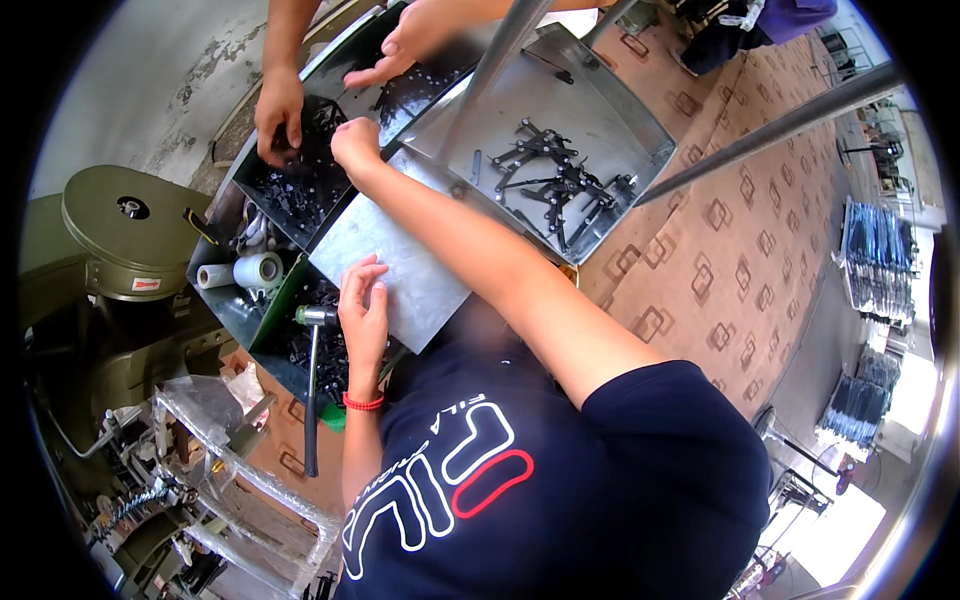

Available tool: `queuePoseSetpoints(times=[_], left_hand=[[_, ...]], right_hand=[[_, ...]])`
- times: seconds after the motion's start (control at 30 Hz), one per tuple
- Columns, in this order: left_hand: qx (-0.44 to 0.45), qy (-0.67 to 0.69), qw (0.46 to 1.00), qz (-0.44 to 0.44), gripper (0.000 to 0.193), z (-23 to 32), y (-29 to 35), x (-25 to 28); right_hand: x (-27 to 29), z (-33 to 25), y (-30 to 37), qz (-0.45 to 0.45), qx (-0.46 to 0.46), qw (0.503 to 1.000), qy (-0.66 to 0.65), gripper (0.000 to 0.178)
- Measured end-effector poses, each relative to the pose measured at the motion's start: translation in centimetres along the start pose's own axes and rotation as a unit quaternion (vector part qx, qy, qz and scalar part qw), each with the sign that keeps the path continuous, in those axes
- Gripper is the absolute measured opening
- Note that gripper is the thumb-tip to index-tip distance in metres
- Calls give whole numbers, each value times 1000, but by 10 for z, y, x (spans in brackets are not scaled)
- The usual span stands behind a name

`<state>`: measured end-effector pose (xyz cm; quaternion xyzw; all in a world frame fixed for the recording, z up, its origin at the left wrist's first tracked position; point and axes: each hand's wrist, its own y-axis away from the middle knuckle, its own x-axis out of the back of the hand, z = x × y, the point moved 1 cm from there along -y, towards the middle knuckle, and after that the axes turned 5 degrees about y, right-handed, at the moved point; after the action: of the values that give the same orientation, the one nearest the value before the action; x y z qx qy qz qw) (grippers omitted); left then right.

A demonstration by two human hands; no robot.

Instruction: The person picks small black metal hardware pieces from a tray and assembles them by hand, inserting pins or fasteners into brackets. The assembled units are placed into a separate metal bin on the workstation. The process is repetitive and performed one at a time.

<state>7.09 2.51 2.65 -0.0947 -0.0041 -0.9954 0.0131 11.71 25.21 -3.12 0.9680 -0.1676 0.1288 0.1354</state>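
My right hand [357,142] reaches over the edge of a bin of small black parts [300,200]. Its fingers are curled closed, and whatever they hold, if anything, is hidden. Over the near left edge of a bare grey metal sheet [400,240] is my left hand [363,308], fingers loosely bent and apart from the thumb, holding nothing that shows. A red beaded bracelet [363,402] circles that wrist. Just left of it lies a hammer [313,375] with a black handle. Right of the sheet, a metal tray [440,130] carries several black jointed metal brackets [560,185].
A co-worker's hand [279,115] dips into the black parts; the other hand [405,45] hovers over a neighbouring bin. White rolls [258,270] sit in a left compartment. Metal bars [790,122] cross at right. A green machine [140,230] stands left, a wrapped frame [240,470] below it.
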Motion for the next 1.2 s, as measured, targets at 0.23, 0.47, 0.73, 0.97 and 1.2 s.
queuePoseSetpoints(times=[0.23,0.47,0.73,0.97,1.2], left_hand=[[5,-46,999,-14,17,1,-4,1],[12,-64,997,-32,16,-7,3,4],[-15,-98,995,-31,16,-1,0,1],[-8,-66,998,-20,16,5,-1,0],[-32,-64,997,7,16,0,2,0]], right_hand=[[-22,-11,-43,144,-158,953,216,45],[-24,11,-88,113,-108,873,462,67],[-17,16,-112,206,-168,849,458,36],[-14,10,-122,137,-169,843,492,29],[-2,-7,-123,-19,-111,790,602,39]])
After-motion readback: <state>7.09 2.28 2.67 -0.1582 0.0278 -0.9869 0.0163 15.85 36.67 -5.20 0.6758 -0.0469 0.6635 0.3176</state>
